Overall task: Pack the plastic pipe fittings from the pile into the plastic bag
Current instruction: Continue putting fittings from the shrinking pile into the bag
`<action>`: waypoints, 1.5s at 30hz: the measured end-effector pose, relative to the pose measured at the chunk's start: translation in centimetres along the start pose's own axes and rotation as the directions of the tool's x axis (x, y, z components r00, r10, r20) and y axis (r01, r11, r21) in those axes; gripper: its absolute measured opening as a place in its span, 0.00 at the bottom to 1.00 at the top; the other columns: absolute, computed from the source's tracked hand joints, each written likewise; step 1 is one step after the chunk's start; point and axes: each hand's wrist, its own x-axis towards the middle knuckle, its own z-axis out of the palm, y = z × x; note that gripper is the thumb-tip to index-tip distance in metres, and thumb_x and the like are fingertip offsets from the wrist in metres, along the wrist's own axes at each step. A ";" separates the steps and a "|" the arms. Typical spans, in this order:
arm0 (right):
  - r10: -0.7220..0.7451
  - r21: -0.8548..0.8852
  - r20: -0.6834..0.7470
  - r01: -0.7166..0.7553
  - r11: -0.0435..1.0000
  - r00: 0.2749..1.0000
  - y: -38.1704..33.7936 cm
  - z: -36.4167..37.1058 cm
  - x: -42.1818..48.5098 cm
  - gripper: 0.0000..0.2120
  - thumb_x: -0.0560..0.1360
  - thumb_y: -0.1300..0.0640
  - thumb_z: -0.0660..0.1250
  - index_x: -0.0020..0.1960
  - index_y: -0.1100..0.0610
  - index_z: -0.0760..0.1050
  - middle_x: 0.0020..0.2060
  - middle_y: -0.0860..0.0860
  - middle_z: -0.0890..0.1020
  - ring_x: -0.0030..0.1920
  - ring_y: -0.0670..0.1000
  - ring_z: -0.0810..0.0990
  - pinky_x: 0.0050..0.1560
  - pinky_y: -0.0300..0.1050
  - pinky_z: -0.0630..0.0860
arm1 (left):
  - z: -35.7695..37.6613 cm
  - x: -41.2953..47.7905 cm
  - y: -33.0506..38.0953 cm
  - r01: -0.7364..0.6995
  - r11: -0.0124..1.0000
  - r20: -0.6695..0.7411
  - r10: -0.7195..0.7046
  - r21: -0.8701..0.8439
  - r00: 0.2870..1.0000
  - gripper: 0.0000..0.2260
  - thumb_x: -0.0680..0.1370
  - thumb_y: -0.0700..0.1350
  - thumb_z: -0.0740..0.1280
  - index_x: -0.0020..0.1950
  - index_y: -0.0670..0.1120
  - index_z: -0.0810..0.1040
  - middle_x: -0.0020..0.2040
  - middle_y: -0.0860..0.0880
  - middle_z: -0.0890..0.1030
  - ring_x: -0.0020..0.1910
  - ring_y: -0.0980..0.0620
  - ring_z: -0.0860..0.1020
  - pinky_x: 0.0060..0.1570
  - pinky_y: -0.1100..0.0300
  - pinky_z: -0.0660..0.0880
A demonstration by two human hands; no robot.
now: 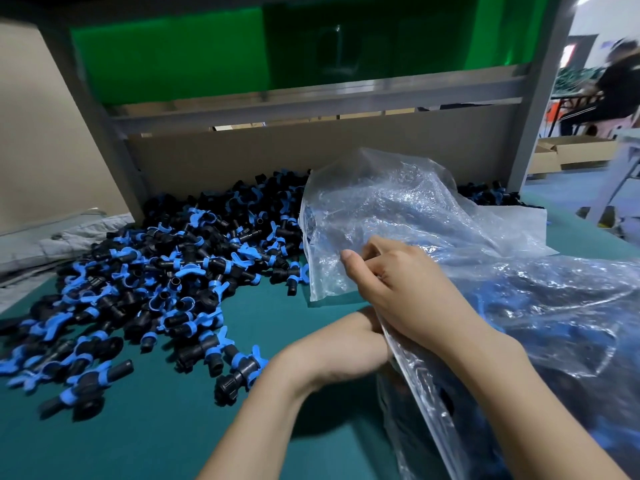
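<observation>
A big pile of black and blue plastic pipe fittings (pixel 156 271) spreads over the left half of the green table (pixel 156 427). A clear, crumpled plastic bag (pixel 433 220) lies on the right, with dark fittings showing through its lower part. My right hand (pixel 405 289) grips the bag's film near its open edge, thumb on top and fingers curled. My left hand (pixel 343 348) is just below it, fingers curled into the bag's edge; its fingertips are hidden behind the right hand and the plastic.
A cardboard wall (pixel 311 157) and a grey metal frame (pixel 114 133) close off the back of the table. More fittings (pixel 485 194) lie behind the bag. A seated person (pixel 609 88) and a cardboard box (pixel 575 150) are at the far right.
</observation>
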 end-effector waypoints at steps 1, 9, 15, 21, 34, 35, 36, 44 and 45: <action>0.005 -0.001 0.005 -0.005 1.000 1.000 0.0 0.0 0.0 0.28 0.82 0.44 0.55 0.23 0.49 0.60 0.37 0.48 0.76 0.37 0.55 0.74 0.44 0.47 0.63 | -0.6 -0.4 0.1 -0.016 0.999 0.030 0.018 -0.051 0.999 0.14 0.78 0.33 0.58 0.45 0.47 0.82 0.42 0.50 0.85 0.37 0.53 0.82 0.42 0.62 0.78; 0.029 -0.081 0.062 -0.024 0.996 0.998 0.1 0.0 -0.2 0.27 0.82 0.43 0.54 0.28 0.53 0.69 0.39 0.46 0.75 0.40 0.54 0.76 0.45 0.45 0.62 | -9.6 -3.5 -3.5 0.417 0.765 -0.375 -0.246 0.492 0.894 0.07 0.82 0.47 0.59 0.51 0.55 0.76 0.43 0.56 0.79 0.36 0.57 0.78 0.35 0.62 0.74; 0.024 -0.105 0.091 -0.015 0.994 0.996 -0.2 -0.2 -0.3 0.27 0.83 0.43 0.53 0.28 0.52 0.69 0.40 0.47 0.76 0.41 0.54 0.76 0.46 0.45 0.62 | -11.2 -4.8 -5.0 0.623 0.582 -0.454 -0.429 0.523 0.781 0.05 0.82 0.49 0.62 0.57 0.53 0.74 0.45 0.56 0.72 0.38 0.59 0.71 0.31 0.64 0.66; 0.027 -0.104 0.095 -0.017 0.994 0.995 -0.2 -0.2 -0.4 0.27 0.83 0.43 0.53 0.29 0.53 0.68 0.40 0.48 0.76 0.41 0.55 0.76 0.45 0.44 0.60 | -10.8 -4.1 -5.1 0.667 0.527 -0.452 -0.491 0.526 0.745 0.15 0.83 0.40 0.57 0.67 0.53 0.71 0.55 0.52 0.73 0.43 0.54 0.72 0.32 0.66 0.67; 0.009 -0.109 0.089 0.001 0.994 0.996 -0.1 -0.2 -0.3 0.28 0.83 0.43 0.53 0.27 0.54 0.67 0.39 0.48 0.75 0.40 0.54 0.75 0.45 0.44 0.60 | -11.4 -3.9 -7.4 0.628 0.613 -0.392 -0.491 0.479 0.778 0.10 0.79 0.40 0.65 0.55 0.54 0.75 0.57 0.49 0.79 0.48 0.50 0.78 0.40 0.61 0.71; 0.012 -0.104 0.092 -0.003 0.995 0.996 -0.1 -0.3 -0.3 0.28 0.83 0.43 0.53 0.27 0.54 0.67 0.39 0.47 0.75 0.40 0.53 0.75 0.45 0.44 0.60 | -11.4 -3.8 -7.4 0.616 0.629 -0.381 -0.484 0.475 0.788 0.09 0.78 0.41 0.65 0.53 0.55 0.76 0.54 0.49 0.80 0.44 0.50 0.77 0.39 0.61 0.71; 0.015 -0.099 0.095 -0.005 0.995 0.995 -0.1 -0.2 -0.3 0.29 0.83 0.43 0.53 0.27 0.54 0.66 0.38 0.46 0.73 0.39 0.53 0.74 0.45 0.44 0.59 | -11.3 -3.7 -7.3 0.602 0.645 -0.366 -0.478 0.471 0.799 0.10 0.78 0.40 0.65 0.52 0.55 0.77 0.53 0.49 0.81 0.40 0.50 0.75 0.36 0.61 0.70; 0.008 -0.093 0.091 0.001 0.996 0.996 -0.1 -0.3 -0.3 0.29 0.83 0.43 0.53 0.26 0.54 0.64 0.37 0.46 0.72 0.38 0.53 0.73 0.44 0.44 0.59 | -10.5 -3.3 -6.8 0.460 0.786 -0.139 -0.445 0.412 0.885 0.17 0.79 0.35 0.63 0.53 0.57 0.81 0.37 0.54 0.77 0.30 0.53 0.69 0.30 0.65 0.68; 0.005 -0.093 0.090 0.004 0.996 0.996 -0.1 -0.3 -0.3 0.29 0.83 0.43 0.53 0.26 0.54 0.63 0.37 0.46 0.73 0.39 0.54 0.73 0.44 0.44 0.59 | -10.3 -3.3 -6.7 0.454 0.789 -0.124 -0.445 0.414 0.887 0.17 0.79 0.36 0.62 0.52 0.57 0.82 0.37 0.54 0.77 0.30 0.53 0.69 0.29 0.65 0.68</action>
